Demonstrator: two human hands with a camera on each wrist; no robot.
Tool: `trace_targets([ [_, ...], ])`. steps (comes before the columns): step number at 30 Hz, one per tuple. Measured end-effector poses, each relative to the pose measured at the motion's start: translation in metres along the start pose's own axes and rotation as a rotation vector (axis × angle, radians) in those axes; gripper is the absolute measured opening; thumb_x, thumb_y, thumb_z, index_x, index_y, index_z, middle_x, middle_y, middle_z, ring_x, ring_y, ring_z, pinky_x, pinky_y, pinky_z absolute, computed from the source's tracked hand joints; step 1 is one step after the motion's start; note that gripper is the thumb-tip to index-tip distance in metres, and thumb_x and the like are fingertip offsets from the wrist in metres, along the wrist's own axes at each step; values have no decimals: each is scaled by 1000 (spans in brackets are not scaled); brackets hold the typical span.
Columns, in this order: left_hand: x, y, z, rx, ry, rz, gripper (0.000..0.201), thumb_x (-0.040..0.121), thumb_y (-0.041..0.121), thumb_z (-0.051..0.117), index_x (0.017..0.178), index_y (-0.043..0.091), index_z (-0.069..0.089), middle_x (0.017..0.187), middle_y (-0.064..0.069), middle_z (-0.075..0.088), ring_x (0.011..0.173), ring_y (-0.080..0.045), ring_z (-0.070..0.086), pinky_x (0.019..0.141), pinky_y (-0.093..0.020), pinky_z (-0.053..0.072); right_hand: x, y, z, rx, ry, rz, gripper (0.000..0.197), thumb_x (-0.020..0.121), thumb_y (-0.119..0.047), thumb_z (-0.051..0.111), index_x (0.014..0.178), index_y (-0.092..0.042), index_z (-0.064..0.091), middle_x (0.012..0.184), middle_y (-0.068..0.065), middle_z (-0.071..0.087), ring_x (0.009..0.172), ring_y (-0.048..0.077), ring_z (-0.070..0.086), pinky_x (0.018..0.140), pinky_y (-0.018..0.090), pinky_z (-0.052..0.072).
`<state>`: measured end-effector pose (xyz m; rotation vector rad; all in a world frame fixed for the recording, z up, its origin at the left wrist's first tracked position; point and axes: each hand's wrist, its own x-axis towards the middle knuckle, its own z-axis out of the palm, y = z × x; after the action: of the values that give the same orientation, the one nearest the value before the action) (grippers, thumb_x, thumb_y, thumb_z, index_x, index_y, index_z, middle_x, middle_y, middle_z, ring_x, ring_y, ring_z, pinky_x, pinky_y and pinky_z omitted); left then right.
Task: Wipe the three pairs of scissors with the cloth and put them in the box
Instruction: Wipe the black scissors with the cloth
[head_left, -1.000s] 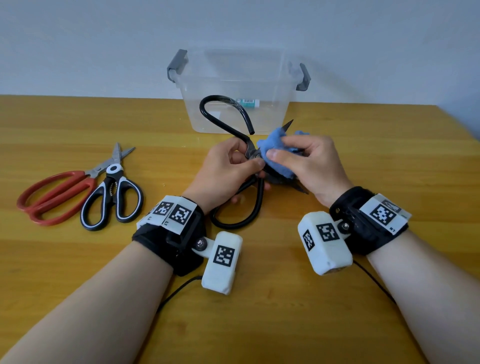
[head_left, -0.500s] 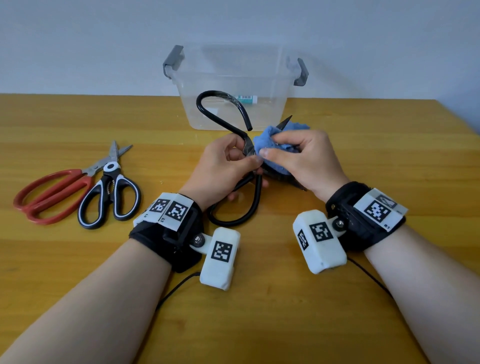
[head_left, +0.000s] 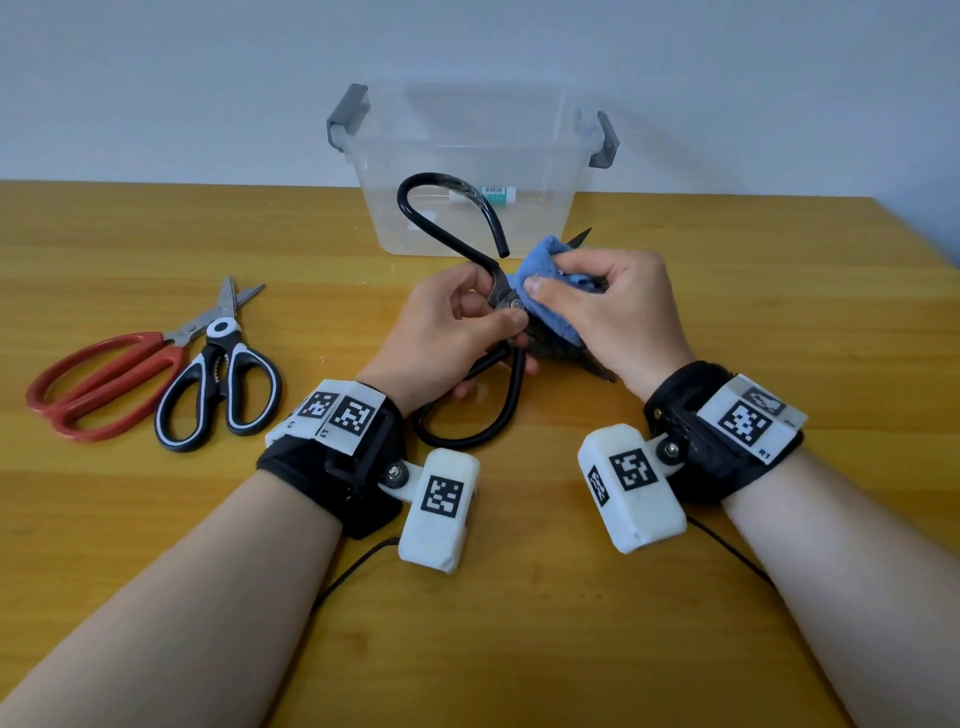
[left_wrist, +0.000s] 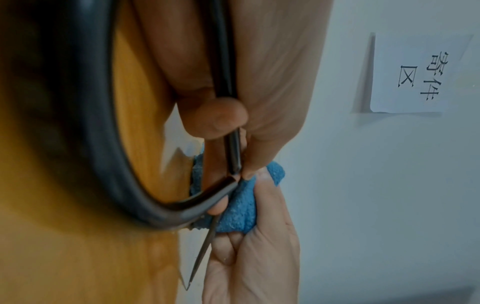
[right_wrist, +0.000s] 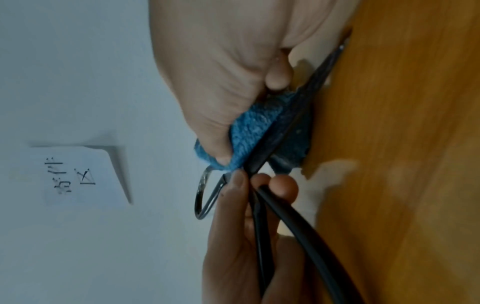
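Left hand (head_left: 447, 332) grips black scissors (head_left: 511, 395); cloth (head_left: 550, 291) seemingly around blades.

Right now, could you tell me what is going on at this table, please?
A person is wiping scissors with a cloth. The left hand holds the big black scissors near the pivot, while the right hand pinches the blue cloth around the open blades. The red scissors and the black-and-white scissors lie on the table to the left. None of the three pairs is in the clear box behind.
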<state>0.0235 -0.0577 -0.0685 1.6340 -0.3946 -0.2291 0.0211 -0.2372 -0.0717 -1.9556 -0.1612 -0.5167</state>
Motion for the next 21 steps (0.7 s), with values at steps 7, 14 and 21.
trace_targets([
  [7,1,0,2,11,4,-12,19,101,6,62,93,7,45,77,-13,72,70,-31,78,31,-20,32,0,6,-1,65,179,59,18,84,-21,80,99,-12,80,84,-9,75,80,6,71,71,29,59],
  [14,-1,1,2,22,-21,6,18,101,7,63,95,7,46,77,-15,72,70,-31,78,32,-22,33,2,-3,7,-89,112,30,15,83,-23,81,94,-14,80,78,-18,69,69,-5,63,64,14,50],
  [21,1,-1,4,13,28,-28,21,101,7,62,90,8,44,75,-12,72,70,-29,78,32,-20,33,3,4,-2,33,227,39,28,85,-22,80,111,-12,77,97,-11,73,91,-3,68,80,17,55],
])
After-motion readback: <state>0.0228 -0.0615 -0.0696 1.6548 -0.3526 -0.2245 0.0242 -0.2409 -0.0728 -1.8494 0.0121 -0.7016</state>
